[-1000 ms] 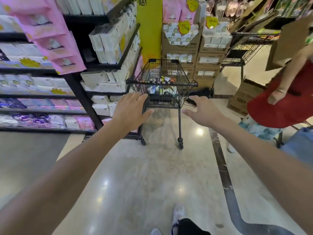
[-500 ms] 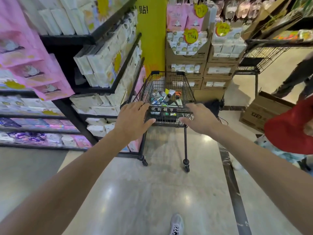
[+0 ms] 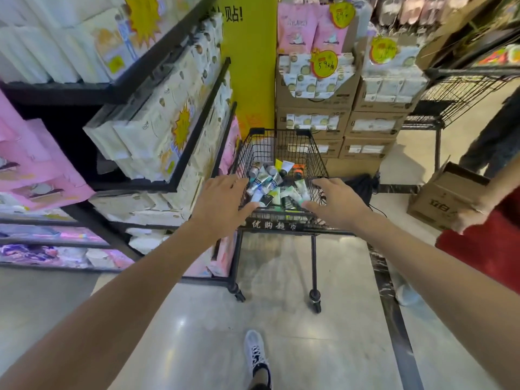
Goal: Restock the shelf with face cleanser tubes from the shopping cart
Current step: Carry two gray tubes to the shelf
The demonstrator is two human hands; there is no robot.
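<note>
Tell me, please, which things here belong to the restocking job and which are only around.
Job: shopping cart; face cleanser tubes; left hand; right hand.

Around: tissue packs; stacked cartons; second cart; cardboard box.

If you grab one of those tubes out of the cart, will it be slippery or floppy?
The tubes look glossy, so probably a bit slick. They lie jumbled and crossed in the shopping cart, so lifting one may shift its neighbours. They look small beside the left hand and right hand, so likely light and slightly squashy.
</note>
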